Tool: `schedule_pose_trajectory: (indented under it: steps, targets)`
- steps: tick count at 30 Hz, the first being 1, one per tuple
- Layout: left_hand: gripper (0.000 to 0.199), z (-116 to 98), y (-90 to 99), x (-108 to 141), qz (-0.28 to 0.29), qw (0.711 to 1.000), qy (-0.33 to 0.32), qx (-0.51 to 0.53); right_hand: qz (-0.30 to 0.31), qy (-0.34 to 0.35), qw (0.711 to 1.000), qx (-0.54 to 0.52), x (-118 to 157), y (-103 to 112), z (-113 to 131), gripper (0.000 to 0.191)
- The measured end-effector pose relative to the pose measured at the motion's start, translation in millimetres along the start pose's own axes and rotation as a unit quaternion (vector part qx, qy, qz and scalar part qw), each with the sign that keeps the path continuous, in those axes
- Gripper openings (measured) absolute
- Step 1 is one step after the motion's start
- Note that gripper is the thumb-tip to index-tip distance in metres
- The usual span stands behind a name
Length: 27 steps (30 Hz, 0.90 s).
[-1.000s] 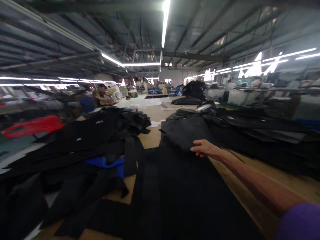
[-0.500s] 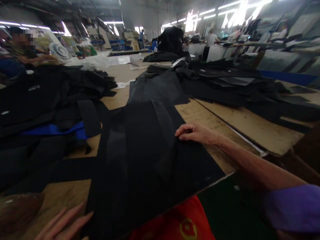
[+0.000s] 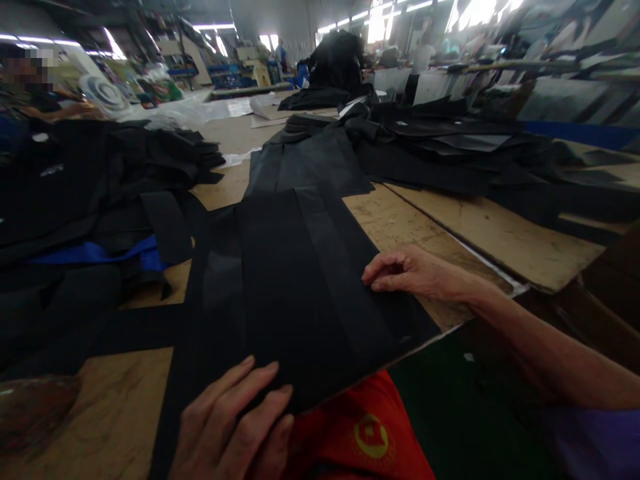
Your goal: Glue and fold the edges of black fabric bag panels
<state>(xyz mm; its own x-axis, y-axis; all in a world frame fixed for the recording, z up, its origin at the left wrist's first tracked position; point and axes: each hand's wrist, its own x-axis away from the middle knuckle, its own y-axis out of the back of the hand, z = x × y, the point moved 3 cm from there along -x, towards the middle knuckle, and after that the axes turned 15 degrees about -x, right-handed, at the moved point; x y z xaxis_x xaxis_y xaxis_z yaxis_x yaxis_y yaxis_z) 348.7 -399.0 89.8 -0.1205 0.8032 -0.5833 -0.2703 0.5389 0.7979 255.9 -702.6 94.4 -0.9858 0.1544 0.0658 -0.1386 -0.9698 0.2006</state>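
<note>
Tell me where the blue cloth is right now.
In the head view the blue cloth lies at the left of the table, half buried under the black pile, left of the black panel.

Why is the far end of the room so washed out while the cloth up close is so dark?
Head view: ceiling lights glare white and blur the background; the black fabric swallows detail; the left hand and right hand are fairly sharp; edges bend from the wide lens.

a: any readable text in frame?
b: none. the red cloth [image 3: 367,437] at the bench [image 3: 500,240] edge carries a yellow emblem, too blurred to read. small white marks on the black pile [image 3: 75,173] at left, illegible.
</note>
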Motion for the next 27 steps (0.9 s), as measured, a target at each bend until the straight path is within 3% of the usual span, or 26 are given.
schedule_pose_trajectory:
  steps: [3,6,13,17,27]
  targets:
    - [0.025,-27,-12.4,-36,0.039,0.998,-0.032,0.029,-0.017,-0.01,1.0,0.019,3,-1,0,0.019]
    - [0.024,-38,-25.5,-51,0.071,0.997,-0.016,0.039,-0.043,-0.023,0.998,0.048,1,-5,2,0.022]
    - [0.026,-44,-39.7,-54,0.095,0.994,0.007,0.06,-0.089,-0.063,0.99,0.086,-6,-12,6,0.038]
    - [0.025,-43,-39.1,-55,0.089,0.992,0.028,0.081,-0.096,-0.066,0.986,0.117,-11,-12,9,0.035]
    - [0.03,-46,-42.4,-59,0.109,0.992,-0.024,0.061,-0.135,-0.05,0.966,0.216,-13,-12,18,0.032]
